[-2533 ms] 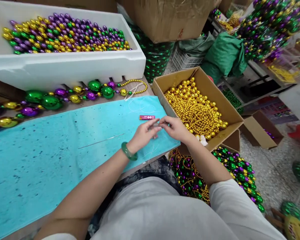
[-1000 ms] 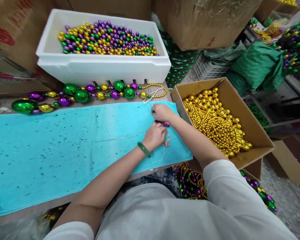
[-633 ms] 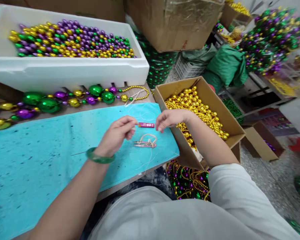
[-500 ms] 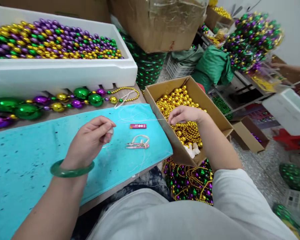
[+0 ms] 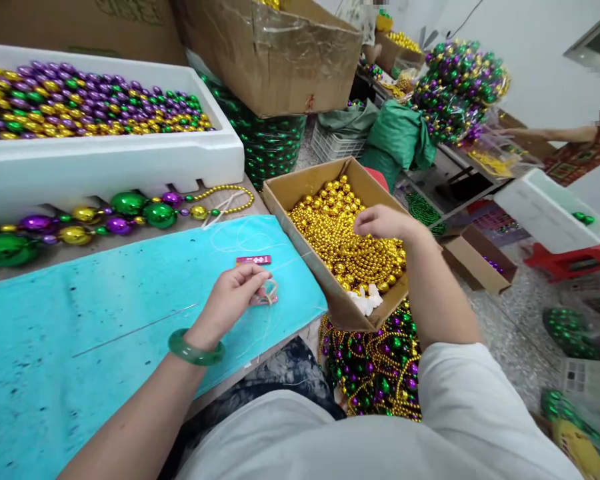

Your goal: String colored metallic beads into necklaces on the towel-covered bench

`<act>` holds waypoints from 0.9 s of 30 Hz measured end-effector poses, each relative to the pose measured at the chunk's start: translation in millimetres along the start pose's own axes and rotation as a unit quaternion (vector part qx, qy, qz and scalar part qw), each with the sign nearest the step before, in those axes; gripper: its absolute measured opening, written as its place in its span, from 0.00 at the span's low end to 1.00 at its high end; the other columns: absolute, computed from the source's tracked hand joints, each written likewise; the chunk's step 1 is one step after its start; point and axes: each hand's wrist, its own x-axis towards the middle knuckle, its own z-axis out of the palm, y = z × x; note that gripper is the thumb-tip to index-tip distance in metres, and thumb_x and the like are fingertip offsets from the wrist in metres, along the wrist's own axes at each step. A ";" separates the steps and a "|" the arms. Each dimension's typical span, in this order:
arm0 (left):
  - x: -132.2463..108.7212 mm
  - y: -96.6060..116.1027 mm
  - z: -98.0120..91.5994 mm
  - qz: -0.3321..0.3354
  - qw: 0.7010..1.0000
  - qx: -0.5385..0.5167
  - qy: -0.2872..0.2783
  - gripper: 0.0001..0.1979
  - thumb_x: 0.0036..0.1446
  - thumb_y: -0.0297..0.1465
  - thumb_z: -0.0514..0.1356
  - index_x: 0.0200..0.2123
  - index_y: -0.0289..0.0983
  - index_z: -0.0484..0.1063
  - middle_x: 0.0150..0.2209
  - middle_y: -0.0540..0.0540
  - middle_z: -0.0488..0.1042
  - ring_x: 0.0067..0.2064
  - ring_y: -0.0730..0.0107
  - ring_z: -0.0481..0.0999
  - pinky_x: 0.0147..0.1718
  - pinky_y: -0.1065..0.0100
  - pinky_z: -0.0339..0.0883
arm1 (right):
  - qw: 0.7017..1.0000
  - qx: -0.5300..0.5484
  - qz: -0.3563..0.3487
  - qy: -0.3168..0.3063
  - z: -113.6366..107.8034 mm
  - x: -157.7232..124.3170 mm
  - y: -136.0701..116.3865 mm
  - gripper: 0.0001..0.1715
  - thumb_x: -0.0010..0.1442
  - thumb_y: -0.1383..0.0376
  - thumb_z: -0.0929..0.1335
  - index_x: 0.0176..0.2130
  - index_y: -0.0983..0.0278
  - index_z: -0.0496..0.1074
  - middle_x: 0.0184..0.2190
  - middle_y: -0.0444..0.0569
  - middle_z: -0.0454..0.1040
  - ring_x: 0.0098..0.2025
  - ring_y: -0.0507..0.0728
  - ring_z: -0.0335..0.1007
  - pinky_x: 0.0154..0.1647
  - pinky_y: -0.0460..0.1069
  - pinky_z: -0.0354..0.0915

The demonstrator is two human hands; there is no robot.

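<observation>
My left hand (image 5: 235,297), with a green bangle at the wrist, is closed in a pinch over the blue cloth (image 5: 130,293). A thin pale thread (image 5: 294,260) runs taut from it towards my right hand (image 5: 380,223), whose fingers are curled together above the gold beads (image 5: 350,240) in the cardboard box; the thread fades from sight against them. A long thin needle (image 5: 135,330) shows on the cloth left of my left hand. Behind my fingers lie a pink lighter (image 5: 254,260) and thread snips (image 5: 267,297), partly hidden. Loose thread curls nearby.
A white foam box (image 5: 110,160) of purple, gold and green beads stands at the back left, with a large bead garland (image 5: 130,203) before it. Bead strands (image 5: 370,367) hang below the cardboard box (image 5: 300,247). Another person's arm (image 5: 555,135) shows far right.
My left hand has moved right, now partly covering the snips. My right hand has shifted slightly right over the gold beads. The view has turned, and the long needle shows more fully.
</observation>
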 end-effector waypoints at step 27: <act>57.6 -60.1 35.5 0.257 0.818 0.514 0.020 0.17 0.60 0.37 0.55 0.44 0.34 0.77 0.46 0.35 0.73 0.50 0.49 0.67 0.51 0.51 0.60 | 0.989 0.044 -0.039 0.135 80.2 46.2 46.8 0.10 0.54 0.70 0.67 0.35 0.67 0.77 0.27 0.46 0.76 0.29 0.52 0.70 0.36 0.49 0.66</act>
